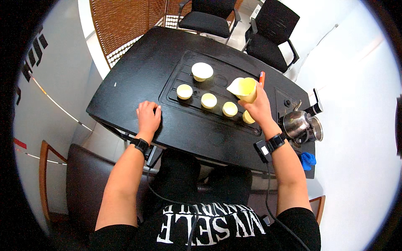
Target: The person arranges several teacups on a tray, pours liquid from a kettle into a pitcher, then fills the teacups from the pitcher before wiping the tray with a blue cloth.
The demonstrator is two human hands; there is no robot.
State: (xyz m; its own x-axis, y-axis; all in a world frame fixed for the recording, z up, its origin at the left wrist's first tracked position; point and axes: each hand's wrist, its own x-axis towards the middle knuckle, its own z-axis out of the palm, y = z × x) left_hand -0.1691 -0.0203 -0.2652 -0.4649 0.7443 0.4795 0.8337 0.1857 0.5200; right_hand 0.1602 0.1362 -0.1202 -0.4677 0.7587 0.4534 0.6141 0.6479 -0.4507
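Note:
My right hand (260, 109) is closed round a yellow pouring pitcher (245, 88), held above the right part of the black tea tray (171, 85) with its spout to the left. Below it stand several small yellow teacups in a slanting row. The leftmost teacup (184, 92) is nearest my left hand; the rightmost teacup (247, 118) is partly hidden behind my right hand. A larger pale lidded bowl (202, 72) sits at the tray's far left. My left hand (148, 117) lies palm down on the black table, holding nothing, its fingers loosely bent.
A steel kettle (295, 124) stands at the table's right end, beside a steel pot (317, 129). A blue cloth (307, 161) lies at the near right corner. An orange-red stick-like object (262, 79) is beyond my right hand. Black chairs (274, 35) stand behind the table.

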